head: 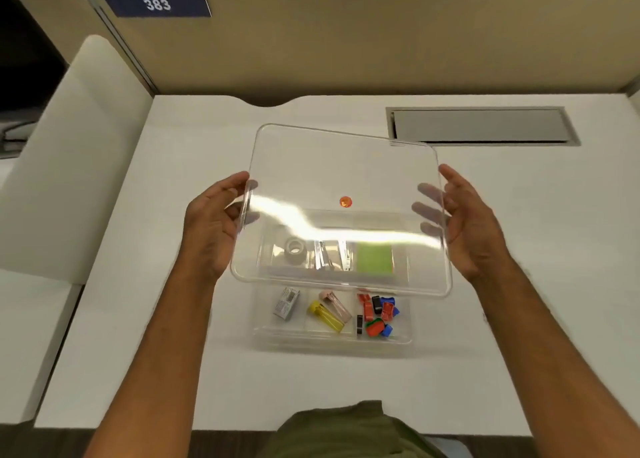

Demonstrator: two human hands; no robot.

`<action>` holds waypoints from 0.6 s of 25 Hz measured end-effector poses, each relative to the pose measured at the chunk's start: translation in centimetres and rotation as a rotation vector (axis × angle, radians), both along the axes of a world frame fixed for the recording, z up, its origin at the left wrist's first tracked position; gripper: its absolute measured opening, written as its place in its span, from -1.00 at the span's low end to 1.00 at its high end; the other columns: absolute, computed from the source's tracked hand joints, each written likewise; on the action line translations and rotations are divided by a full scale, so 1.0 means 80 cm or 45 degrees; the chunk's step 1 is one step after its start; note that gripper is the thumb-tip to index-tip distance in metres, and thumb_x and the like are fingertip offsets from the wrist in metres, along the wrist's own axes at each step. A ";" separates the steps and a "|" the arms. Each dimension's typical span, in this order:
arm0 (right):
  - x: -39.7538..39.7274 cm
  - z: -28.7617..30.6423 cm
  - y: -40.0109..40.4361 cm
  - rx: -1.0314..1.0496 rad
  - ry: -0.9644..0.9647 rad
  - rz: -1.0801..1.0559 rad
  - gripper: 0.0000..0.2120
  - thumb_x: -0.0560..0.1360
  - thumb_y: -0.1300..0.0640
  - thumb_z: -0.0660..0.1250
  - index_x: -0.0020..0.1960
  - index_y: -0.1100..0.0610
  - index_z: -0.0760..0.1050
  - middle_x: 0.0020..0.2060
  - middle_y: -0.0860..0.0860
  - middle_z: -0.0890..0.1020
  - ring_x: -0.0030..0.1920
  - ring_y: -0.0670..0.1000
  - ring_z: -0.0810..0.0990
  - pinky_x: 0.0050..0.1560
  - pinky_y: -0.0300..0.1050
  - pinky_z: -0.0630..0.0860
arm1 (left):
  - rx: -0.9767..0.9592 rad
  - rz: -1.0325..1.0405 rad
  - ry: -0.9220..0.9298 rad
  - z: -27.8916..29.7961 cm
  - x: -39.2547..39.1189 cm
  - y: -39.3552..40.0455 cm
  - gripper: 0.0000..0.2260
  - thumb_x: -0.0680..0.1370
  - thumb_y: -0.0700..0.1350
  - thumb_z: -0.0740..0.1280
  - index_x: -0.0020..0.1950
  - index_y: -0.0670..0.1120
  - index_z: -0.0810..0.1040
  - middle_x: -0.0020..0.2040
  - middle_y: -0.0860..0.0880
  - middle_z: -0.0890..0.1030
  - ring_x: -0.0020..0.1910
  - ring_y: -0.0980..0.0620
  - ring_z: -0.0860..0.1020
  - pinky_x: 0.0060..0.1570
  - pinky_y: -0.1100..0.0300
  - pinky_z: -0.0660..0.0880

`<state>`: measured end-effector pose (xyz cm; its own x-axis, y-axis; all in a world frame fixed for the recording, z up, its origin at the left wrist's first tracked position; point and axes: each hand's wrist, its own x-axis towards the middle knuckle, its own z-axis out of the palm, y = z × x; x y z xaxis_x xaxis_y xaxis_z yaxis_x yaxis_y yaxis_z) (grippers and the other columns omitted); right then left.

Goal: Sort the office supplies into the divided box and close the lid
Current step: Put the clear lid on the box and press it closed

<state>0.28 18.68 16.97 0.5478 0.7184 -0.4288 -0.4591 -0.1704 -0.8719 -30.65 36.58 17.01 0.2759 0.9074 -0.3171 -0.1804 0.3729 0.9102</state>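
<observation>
I hold a clear square lid (346,167) with an orange sticker in the air, tilted, above the divided box (332,340). My left hand (211,225) grips its left edge and my right hand (467,222) grips its right edge. The clear box sits on the white desk below. Its front compartments hold a small staple box (286,303), yellow and pink tubes (329,312), and several coloured binder clips (377,315). Through the lid I see a tape roll (295,248), metal pieces (334,255) and a green sticky pad (374,258) in the back compartments.
A grey cable hatch (481,125) is set into the white desk (173,319) at the back right. A beige partition (346,42) with a "383" label closes the far side. A white side panel (79,153) stands at the left.
</observation>
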 end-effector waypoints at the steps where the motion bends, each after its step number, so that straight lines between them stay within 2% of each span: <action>1: -0.010 -0.011 -0.015 -0.009 -0.038 0.009 -0.62 0.65 0.08 0.24 0.45 -0.10 0.43 0.17 -0.02 0.69 0.04 0.03 0.72 -0.06 -0.10 0.60 | -0.001 0.011 0.010 -0.009 -0.005 -0.014 -0.80 0.63 -0.25 0.24 0.20 -0.12 0.59 0.01 -0.08 0.68 -0.15 -0.03 0.64 -0.13 0.17 0.57; 4: -0.045 -0.053 -0.054 -0.071 -0.045 -0.067 -0.56 0.62 0.20 0.31 0.46 -0.04 0.41 0.17 0.06 0.70 -0.09 0.01 0.70 -0.13 -0.14 0.60 | -0.037 0.068 0.121 -0.046 -0.014 -0.058 -0.78 0.62 -0.26 0.30 0.24 -0.08 0.55 -0.18 -0.03 0.57 -0.31 0.03 0.52 -0.20 0.16 0.47; 6: -0.068 -0.079 -0.072 -0.152 -0.062 -0.147 -0.59 0.59 0.22 0.34 0.41 -0.02 0.47 0.15 0.05 0.70 -0.07 -0.02 0.66 -0.04 -0.11 0.59 | -0.041 0.079 0.217 -0.070 -0.021 -0.082 -0.75 0.62 -0.22 0.32 0.29 -0.07 0.57 -0.22 0.00 0.53 -0.31 0.06 0.46 -0.17 0.16 0.43; 8: -0.084 -0.097 -0.081 -0.222 -0.121 -0.178 -0.60 0.59 0.23 0.34 0.39 -0.02 0.50 0.17 -0.04 0.66 0.08 -0.04 0.65 0.08 -0.12 0.58 | -0.013 0.075 0.287 -0.087 -0.028 -0.096 -0.73 0.62 -0.19 0.34 0.31 -0.06 0.58 -0.11 0.04 0.60 -0.21 0.09 0.49 -0.09 0.20 0.44; 9: -0.088 -0.103 -0.082 -0.239 -0.150 -0.172 -0.59 0.59 0.23 0.33 0.41 -0.01 0.50 0.21 -0.07 0.64 0.14 -0.07 0.63 0.04 -0.22 0.57 | 0.006 0.077 0.339 -0.093 -0.032 -0.098 -0.72 0.61 -0.17 0.35 0.33 -0.05 0.58 0.00 0.05 0.63 -0.12 0.12 0.52 -0.03 0.23 0.45; 11: -0.092 -0.110 -0.078 -0.259 -0.191 -0.167 -0.57 0.60 0.27 0.30 0.44 0.04 0.48 0.22 -0.09 0.61 0.09 -0.22 0.62 -0.12 -0.41 0.54 | 0.020 0.105 0.424 -0.103 -0.035 -0.097 -0.70 0.61 -0.17 0.35 0.35 -0.04 0.57 0.18 0.05 0.63 0.05 0.16 0.55 0.09 0.27 0.46; 13: -0.093 -0.116 -0.069 -0.274 -0.231 -0.160 -0.58 0.60 0.29 0.28 0.43 0.06 0.47 0.17 -0.09 0.60 0.00 -0.26 0.62 -0.20 -0.46 0.52 | 0.018 0.128 0.463 -0.115 -0.034 -0.093 -0.70 0.61 -0.17 0.36 0.35 -0.04 0.58 0.20 0.02 0.63 0.08 0.14 0.56 0.11 0.27 0.47; 15: -0.093 -0.125 -0.057 -0.301 -0.324 -0.153 -0.58 0.59 0.25 0.29 0.41 0.01 0.48 0.19 -0.05 0.59 0.06 -0.16 0.62 -0.16 -0.39 0.56 | 0.020 0.132 0.507 -0.126 -0.029 -0.086 -0.70 0.60 -0.18 0.36 0.34 -0.05 0.58 0.15 0.01 0.64 0.03 0.11 0.56 0.02 0.29 0.48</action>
